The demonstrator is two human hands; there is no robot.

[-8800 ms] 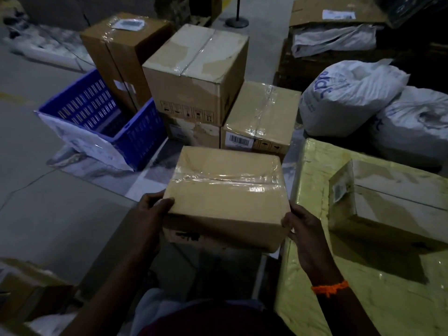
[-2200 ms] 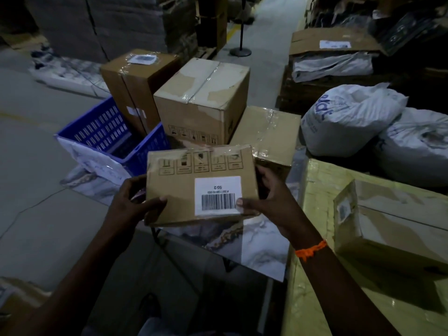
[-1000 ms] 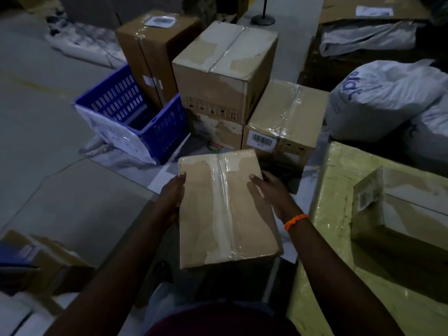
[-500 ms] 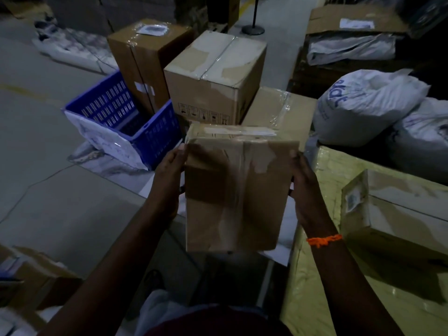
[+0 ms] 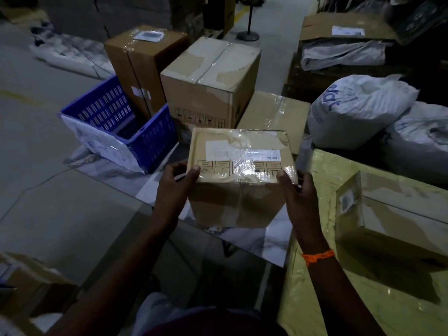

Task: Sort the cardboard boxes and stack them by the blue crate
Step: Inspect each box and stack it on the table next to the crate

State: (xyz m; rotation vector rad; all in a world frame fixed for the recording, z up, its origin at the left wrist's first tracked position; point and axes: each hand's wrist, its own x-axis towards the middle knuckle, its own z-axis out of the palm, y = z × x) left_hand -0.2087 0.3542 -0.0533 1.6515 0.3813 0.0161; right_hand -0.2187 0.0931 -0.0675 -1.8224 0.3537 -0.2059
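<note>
My left hand (image 5: pixel 173 190) and right hand (image 5: pixel 299 197) curl their fingers (image 5: pixel 193 170) round a taped box (image 5: pixel 242 166), held up near the crate (image 5: pixel 155 141) and the stack (image 5: pixel 208 83). The crate's inside is too dark to tell.

Both hands hold taped cardboard box (image 5: pixel 238 175) off floor: left hand (image 5: pixel 175 187) on L side, right hand (image 5: pixel 297 190) on R, thumbs on labelled top. Blue crate (image 5: pixel 126 127) front-left, w/ tall box (image 5: pixel 143 66), big box (image 5: pixel 208 83) just behind/beside.
</note>
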